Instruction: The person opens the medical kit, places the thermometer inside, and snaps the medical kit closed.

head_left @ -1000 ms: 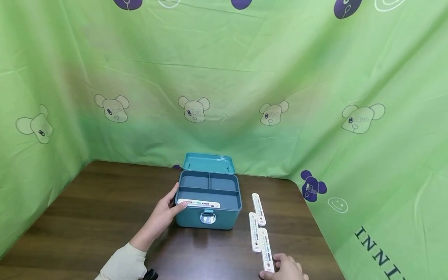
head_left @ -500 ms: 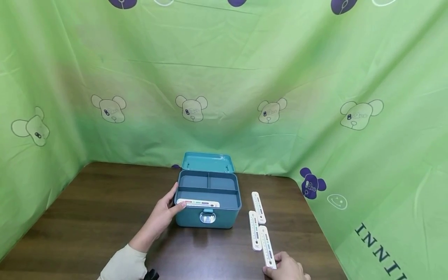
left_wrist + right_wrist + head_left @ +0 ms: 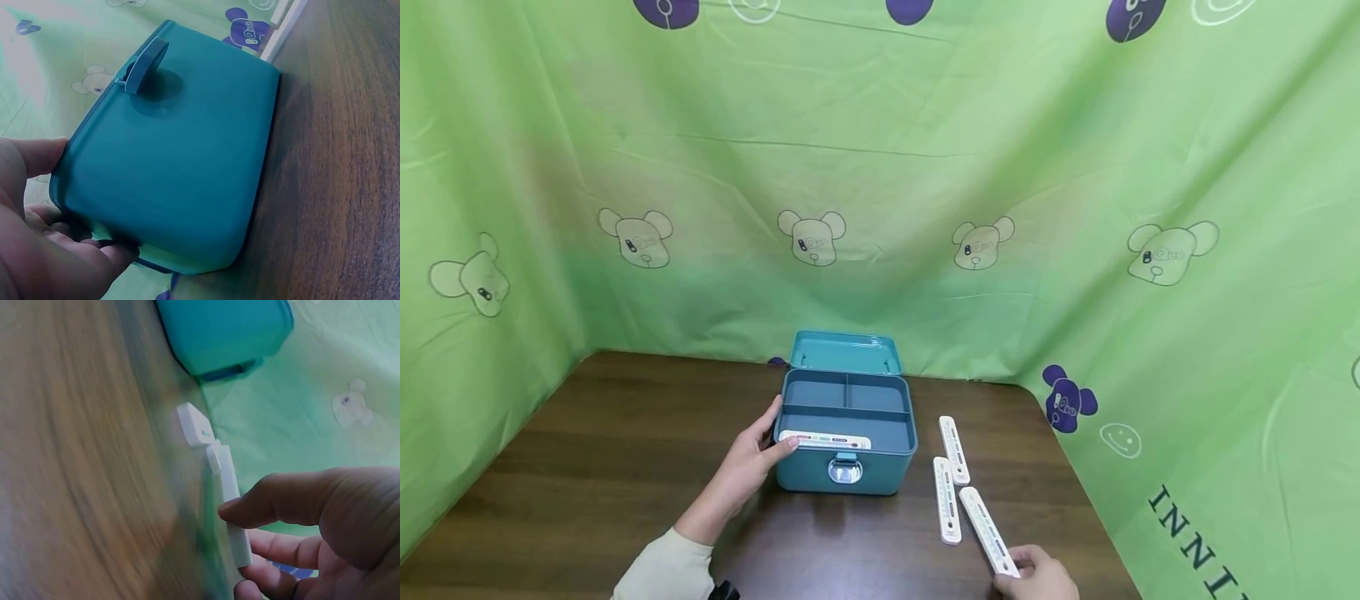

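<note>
A teal storage box [image 3: 876, 472] stands on the table with its lid [image 3: 847, 353] raised at the back. Its tray has three compartments; a white thermometer [image 3: 827, 440] lies along the front one. My left hand [image 3: 748, 462] grips the box's front left corner, thumb on the rim and fingers along the side. Near the table's front right, my right hand [image 3: 1037, 573] pinches the near end of another thermometer [image 3: 988, 530] between thumb and fingers. In the right wrist view, the pinched thermometer [image 3: 229, 475] appears lifted off the wood. Some right fingers are partly hidden behind it.
Two more thermometers lie right of the box: a farther one [image 3: 953, 450] and a nearer one [image 3: 947, 500], close together. A green patterned cloth [image 3: 880, 167] hangs behind and beside the brown table [image 3: 587, 467].
My right hand has moved right with its thermometer, which has turned aslant and come away from the two lying ones. The left hand keeps its hold on the box.
</note>
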### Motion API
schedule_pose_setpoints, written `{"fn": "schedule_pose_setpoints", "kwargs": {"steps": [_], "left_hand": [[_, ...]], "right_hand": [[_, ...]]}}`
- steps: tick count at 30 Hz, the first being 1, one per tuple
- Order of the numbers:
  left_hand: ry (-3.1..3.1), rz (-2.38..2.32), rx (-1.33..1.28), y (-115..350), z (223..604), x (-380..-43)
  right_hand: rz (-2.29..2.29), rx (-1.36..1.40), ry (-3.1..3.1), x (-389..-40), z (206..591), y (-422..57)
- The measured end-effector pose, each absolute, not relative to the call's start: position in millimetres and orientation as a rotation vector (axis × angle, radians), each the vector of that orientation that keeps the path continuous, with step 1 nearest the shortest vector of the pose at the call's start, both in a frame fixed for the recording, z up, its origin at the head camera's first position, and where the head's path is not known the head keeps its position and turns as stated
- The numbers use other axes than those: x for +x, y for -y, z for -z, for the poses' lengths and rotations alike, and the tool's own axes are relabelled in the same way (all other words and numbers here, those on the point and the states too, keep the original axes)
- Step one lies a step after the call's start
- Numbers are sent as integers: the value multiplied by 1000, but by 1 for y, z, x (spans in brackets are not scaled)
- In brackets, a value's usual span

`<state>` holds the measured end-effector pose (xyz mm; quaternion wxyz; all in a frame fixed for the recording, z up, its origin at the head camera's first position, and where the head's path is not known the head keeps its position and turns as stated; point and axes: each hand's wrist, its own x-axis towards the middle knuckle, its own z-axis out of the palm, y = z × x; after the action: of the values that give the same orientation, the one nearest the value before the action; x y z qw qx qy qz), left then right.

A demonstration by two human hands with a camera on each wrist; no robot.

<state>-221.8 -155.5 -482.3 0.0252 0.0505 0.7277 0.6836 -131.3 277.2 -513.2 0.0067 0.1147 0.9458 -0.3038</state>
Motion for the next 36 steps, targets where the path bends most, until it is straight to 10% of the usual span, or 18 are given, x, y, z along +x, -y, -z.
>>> {"fn": "schedule_pose_setpoints", "kwargs": {"steps": [15,36], "left_hand": [[-2272,-2100,150,156,481,-222],[-2252,-2134,162,152,482,-222]], "right_hand": [[1196,231,-3195,-141,479,-304],[1318,-646,-3219,-181,420,-274]]}}
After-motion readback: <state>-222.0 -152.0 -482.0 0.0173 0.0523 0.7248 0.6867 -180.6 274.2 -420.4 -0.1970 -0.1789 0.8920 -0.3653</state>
